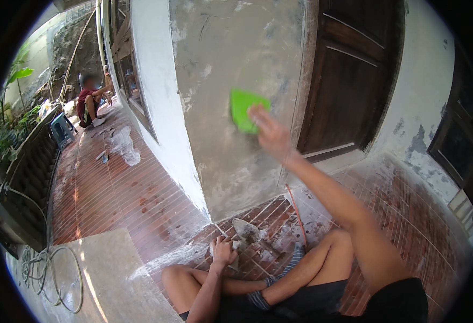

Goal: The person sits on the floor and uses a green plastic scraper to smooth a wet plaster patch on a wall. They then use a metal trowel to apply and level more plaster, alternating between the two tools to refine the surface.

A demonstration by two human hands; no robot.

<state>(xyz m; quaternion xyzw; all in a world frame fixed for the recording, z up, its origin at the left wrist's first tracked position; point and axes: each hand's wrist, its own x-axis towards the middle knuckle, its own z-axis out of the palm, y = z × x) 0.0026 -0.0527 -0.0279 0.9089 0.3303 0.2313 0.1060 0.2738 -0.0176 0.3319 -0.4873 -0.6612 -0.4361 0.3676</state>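
A flat bright green plastic spreader (242, 110), smeared by motion, lies against the grey plastered wall (236, 177). My right hand (273, 137) grips its right edge, with that arm stretched up and forward. Low down near my crossed legs, my left hand (223, 252) is closed around something pale that shows only at its edges. Just beyond this hand, a trowel (245, 230) with a grey-crusted blade rests on the floor at the foot of the wall.
Right of the plaster stands a dark wooden door (344, 81). An orange cord (297, 215) runs along the tiled floor (139, 188). A coiled hose (53, 274) lies at left. Farther back, a person (90, 102) squats by the wall near a blue stool (62, 129).
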